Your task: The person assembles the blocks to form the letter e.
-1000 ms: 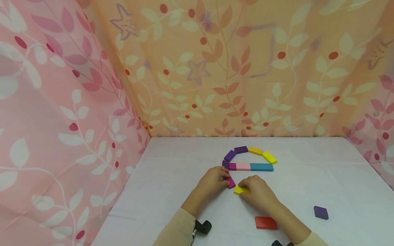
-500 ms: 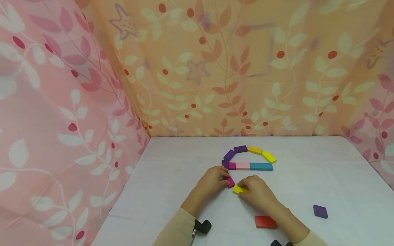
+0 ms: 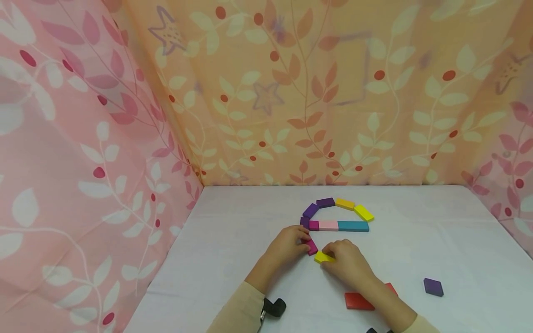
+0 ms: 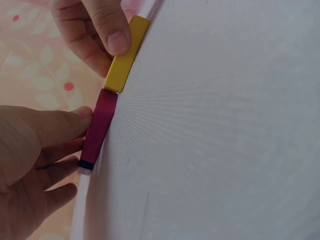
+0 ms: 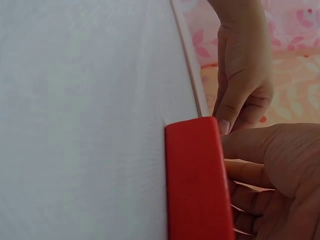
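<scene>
A white desk (image 3: 216, 231) reaches back to an orange cloth wall (image 3: 333, 134) printed with leaves, with pink leafy cloth (image 3: 83, 162) at its sides. On the near side of an arc of coloured blocks (image 3: 325, 202), the left hand's (image 3: 287, 245) grip holds a flat magenta block (image 4: 100, 122), while the right hand's (image 3: 347, 261) pinches a flat, smooth-faced yellow block (image 4: 128, 60), corner touching the magenta one.

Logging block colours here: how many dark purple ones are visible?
4: the lower purple block, middle purple block and upper purple block form a curve; the loose purple block lies apart to the right. More may be hidden.
</scene>
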{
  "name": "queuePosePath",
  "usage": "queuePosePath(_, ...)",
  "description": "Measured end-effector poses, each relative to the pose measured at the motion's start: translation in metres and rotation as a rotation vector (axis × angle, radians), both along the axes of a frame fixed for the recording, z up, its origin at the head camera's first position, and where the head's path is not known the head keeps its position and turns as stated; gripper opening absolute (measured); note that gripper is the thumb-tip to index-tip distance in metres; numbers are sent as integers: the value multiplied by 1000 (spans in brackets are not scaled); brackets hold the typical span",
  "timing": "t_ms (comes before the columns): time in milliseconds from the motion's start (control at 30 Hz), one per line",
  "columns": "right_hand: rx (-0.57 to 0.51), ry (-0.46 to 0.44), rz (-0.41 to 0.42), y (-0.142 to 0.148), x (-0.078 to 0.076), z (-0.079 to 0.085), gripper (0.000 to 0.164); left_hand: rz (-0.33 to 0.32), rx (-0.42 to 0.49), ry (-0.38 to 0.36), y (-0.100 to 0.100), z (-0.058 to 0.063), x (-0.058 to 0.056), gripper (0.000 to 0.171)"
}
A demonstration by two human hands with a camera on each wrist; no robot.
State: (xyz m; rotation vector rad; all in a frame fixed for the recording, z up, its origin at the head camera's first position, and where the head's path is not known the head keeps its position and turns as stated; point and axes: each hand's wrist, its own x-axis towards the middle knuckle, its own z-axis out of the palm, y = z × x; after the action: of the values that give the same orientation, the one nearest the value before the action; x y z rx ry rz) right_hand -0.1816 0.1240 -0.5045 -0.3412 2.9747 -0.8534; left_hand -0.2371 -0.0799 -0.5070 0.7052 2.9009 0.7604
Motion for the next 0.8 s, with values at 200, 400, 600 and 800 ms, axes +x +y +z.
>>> queuePosePath(200,-4,-7,-1,0,0,1,28,-4,1,6,0,-1,0,24)
queuePosePath(400,1,-21,-1,-1,1,1,28,-5,6,-7,0,0,1,24)
queuePosePath(600,1,-18,0,0,1,0,29,-4,-7,1,0,-1,1,25)
queuePosePath(800,-3,-17,-1,0,0,-1,29,2,-5,5,0,0,1,25)
